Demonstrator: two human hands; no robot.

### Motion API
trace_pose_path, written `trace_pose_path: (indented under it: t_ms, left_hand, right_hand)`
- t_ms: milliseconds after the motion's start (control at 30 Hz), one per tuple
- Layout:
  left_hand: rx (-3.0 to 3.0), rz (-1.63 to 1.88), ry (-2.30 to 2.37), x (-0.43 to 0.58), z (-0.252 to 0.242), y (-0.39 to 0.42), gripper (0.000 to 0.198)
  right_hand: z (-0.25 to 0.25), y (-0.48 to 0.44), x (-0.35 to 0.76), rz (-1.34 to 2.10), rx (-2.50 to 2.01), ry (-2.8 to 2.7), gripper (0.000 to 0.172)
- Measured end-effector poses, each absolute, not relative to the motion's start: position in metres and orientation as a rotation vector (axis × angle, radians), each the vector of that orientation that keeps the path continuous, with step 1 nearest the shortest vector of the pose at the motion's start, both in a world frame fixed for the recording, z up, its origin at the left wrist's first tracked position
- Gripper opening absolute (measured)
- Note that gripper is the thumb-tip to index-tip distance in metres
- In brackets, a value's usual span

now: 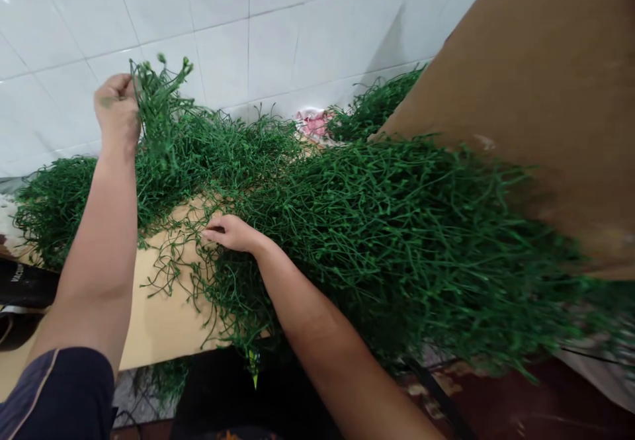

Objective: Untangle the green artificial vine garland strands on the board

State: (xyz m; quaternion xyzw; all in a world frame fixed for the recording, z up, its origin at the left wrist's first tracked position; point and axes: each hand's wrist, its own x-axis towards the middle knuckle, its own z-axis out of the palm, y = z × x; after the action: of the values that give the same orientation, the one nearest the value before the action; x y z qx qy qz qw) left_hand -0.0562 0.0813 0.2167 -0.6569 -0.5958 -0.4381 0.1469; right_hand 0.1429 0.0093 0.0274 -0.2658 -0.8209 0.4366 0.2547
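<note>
Raised at the left, my left hand (118,112) is closed on a small bunch of green stems (159,99) with knobbed tips, which look like artificial plant stems. The bunch hangs over a long pile of the same stems (213,139) along the wall. Lower down, my right hand (232,231) is over loose stems (181,261) scattered on the tan board (163,324). Its thumb and fingers are drawn together; whether a thin stem is between them I cannot make out. A larger heap of green stems (387,228) lies to the right of this hand.
A big brown cardboard sheet (536,109) leans over the heap at the right. White tiled wall (272,43) rises behind. A pink and white item (315,124) sits by the wall. At the left edge is a black object with lettering (24,281).
</note>
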Motion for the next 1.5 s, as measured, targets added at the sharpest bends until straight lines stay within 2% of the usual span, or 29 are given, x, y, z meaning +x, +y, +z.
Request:
trace_pose_path:
  t_ms: [67,167,267,333,433,533,667,767,933,1167,1367,1500]
  left_hand:
    - [-1.87,-1.367,-1.859,-0.041,0.197,0.062,0.047]
    - [-1.977,-1.546,-1.872,-0.012,0.14,0.026,0.018]
    - [-2.16,-1.462,-1.941,0.012,0.087,-0.011,0.015]
    - [-2.235,-1.369,-1.885,0.019,0.07,-0.031,0.012]
    - [-2.25,-1.261,-1.741,0.016,0.067,-0.049,0.012]
    - [-2.205,-1.149,-1.647,0.006,0.071,-0.056,0.014]
    - [-2.221,-0.978,-1.579,0.004,0.067,-0.06,0.016]
    - [-2.249,-0.916,-1.535,0.016,0.061,-0.062,0.017]
    - [-2.42,-0.848,-1.393,0.036,0.053,-0.065,0.019]
    - [-2.224,-1.15,-1.588,0.034,0.054,-0.072,0.024]
    - [-2.326,-1.112,-1.9,0.023,0.057,-0.081,0.023]
    - [-2.209,-1.497,-2.088,0.014,0.063,-0.081,0.017]
  right_hand:
    - [0.028,0.01,0.142,1.363,-0.711,-2.01,0.025]
    - [0.03,0.015,0.142,1.663,-0.7,-1.462,0.039]
    - [0.03,0.02,0.144,1.762,-0.764,-1.039,0.051]
    - [0.029,0.022,0.146,1.751,-0.783,-0.958,0.048]
    - [0.028,0.022,0.15,1.647,-0.737,-0.908,0.038]
    - [0.03,0.024,0.155,1.573,-0.659,-0.815,0.037]
    - [0.03,0.024,0.159,1.733,-0.763,-1.062,0.045]
    - [0.03,0.019,0.159,1.807,-0.855,-1.253,0.039]
    - [0.036,0.012,0.161,1.902,-0.565,-1.167,0.04]
    - [0.038,0.02,0.164,1.766,-0.506,-0.889,0.031]
    - [0.047,0.018,0.167,1.763,-0.51,-0.682,0.016]
    - [0.047,0.016,0.165,1.765,-0.491,-0.725,0.014]
